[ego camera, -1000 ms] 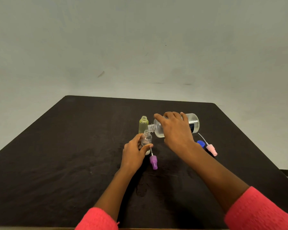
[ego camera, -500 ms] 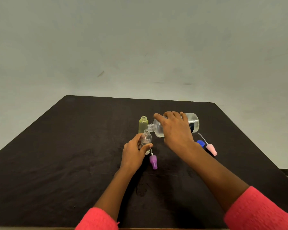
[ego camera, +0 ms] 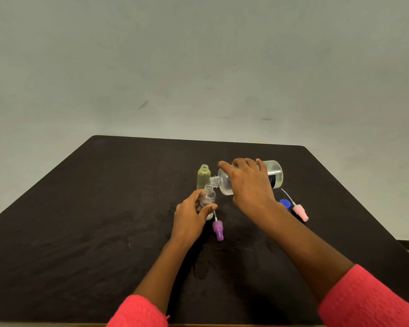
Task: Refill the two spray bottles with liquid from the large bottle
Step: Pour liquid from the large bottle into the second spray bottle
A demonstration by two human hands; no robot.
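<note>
Right hand [ego camera: 248, 185] covers most of the large bottle [ego camera: 275, 172], so its dark label [ego camera: 272, 181] is pretty much unreadable. Blue cap [ego camera: 286, 204] only half peeks from behind that wrist, and the left hand [ego camera: 189, 218] hides the base of the clear spray bottle [ego camera: 209, 197].

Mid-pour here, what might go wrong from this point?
1. The large bottle lies almost level in the right hand, its neck at the narrow mouth of the small clear bottle; liquid may miss and run onto the table.
2. The open yellow-green bottle stands unheld just behind; a nudge from the neck might topple it.
3. The purple spray head lies beside the left hand, where a spill could reach it.
</note>
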